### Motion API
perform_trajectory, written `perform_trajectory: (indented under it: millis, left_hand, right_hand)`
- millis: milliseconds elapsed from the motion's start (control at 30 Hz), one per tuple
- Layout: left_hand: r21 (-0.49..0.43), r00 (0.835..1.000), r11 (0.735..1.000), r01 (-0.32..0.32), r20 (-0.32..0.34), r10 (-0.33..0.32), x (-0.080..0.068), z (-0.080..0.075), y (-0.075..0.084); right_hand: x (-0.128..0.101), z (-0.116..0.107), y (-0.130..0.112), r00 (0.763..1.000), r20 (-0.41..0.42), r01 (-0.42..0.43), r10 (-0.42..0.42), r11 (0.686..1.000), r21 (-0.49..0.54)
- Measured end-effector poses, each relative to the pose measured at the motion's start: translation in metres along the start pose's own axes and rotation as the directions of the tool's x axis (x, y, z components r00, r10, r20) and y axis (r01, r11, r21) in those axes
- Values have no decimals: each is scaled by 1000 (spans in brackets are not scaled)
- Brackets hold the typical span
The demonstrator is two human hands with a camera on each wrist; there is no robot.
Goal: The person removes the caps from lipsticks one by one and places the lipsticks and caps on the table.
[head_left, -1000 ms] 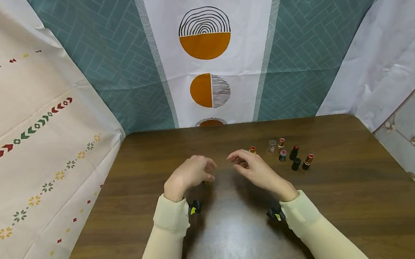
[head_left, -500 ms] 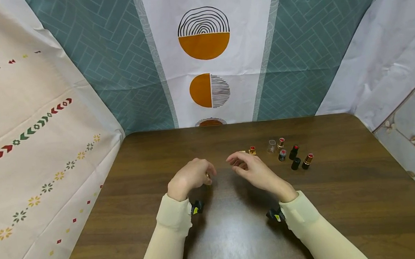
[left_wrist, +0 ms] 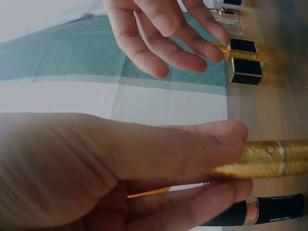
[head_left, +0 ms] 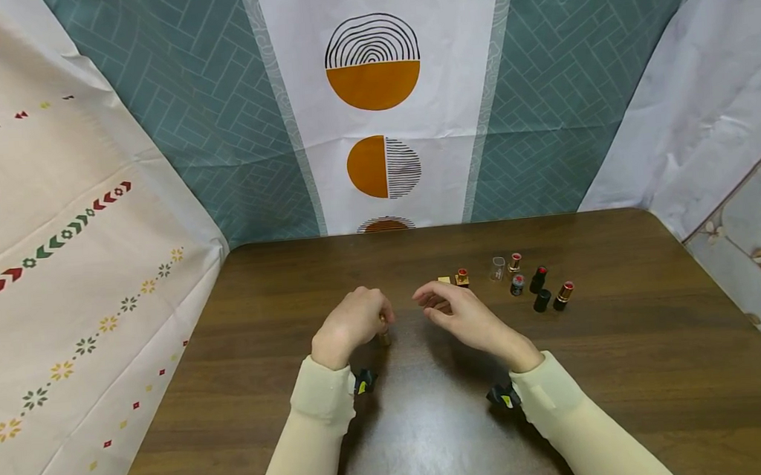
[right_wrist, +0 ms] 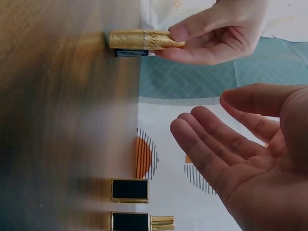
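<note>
My left hand (head_left: 353,321) pinches the top of a gold lipstick tube (left_wrist: 269,159) between thumb and fingers. The tube (right_wrist: 139,39) is upright, its lower end at or close to the tabletop. Just behind it stands a black tube (left_wrist: 279,209) with pale lettering, partly hidden by the fingers. My right hand (head_left: 463,317) hovers above the table with fingers loosely bent and nothing in it. Nearest to it stand a black-and-gold square cap (right_wrist: 130,190) and an uncapped lipstick (right_wrist: 130,221) with a matching square base.
Right of my right hand stand a clear cap (head_left: 498,268), a lipstick with a red tip (head_left: 514,262), a small dark one (head_left: 517,285), a black one (head_left: 539,279), a black cap (head_left: 542,301) and a black-and-gold lipstick (head_left: 563,296). Patterned cloth (head_left: 381,155) hangs behind the table.
My left hand has shifted slightly right, and its fingers have closed on the gold tube, which now shows more below them. My right hand has barely moved.
</note>
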State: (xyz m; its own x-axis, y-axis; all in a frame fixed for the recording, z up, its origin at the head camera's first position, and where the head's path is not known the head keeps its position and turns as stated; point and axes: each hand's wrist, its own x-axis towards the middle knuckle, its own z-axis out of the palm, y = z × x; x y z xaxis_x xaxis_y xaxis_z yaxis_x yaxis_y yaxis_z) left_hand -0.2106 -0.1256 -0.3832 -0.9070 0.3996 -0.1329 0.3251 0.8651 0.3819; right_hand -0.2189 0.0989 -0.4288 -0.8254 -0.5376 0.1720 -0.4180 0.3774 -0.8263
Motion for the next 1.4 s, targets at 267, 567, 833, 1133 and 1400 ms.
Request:
perform_trajectory:
  millis: [267, 567, 833, 1133, 1400]
  left_hand:
    - [-55, 998, 997, -53, -34, 51, -1, -4, -6]
    - [-100, 996, 992, -78, -39, 75, -1, -10, -5]
    - [-133, 990, 986, -103, -108, 89, -2, -14, -5]
    - [-174, 974, 971, -165, -187, 132, -1, -15, -3]
    - [-237, 951, 942, -238, -253, 176, 0, -13, -1]
  right_hand:
    - [1, 10, 4, 1000, 16, -15, 14, 999, 49]
    - [4, 18, 7, 1000, 28, -14, 12, 996, 86]
    - [5, 20, 10, 999, 31, -28, 24, 993, 112]
    - [3, 18, 9, 1000, 21, -22, 19, 994, 107]
    - [4, 18, 10, 998, -61, -30, 35, 996, 87]
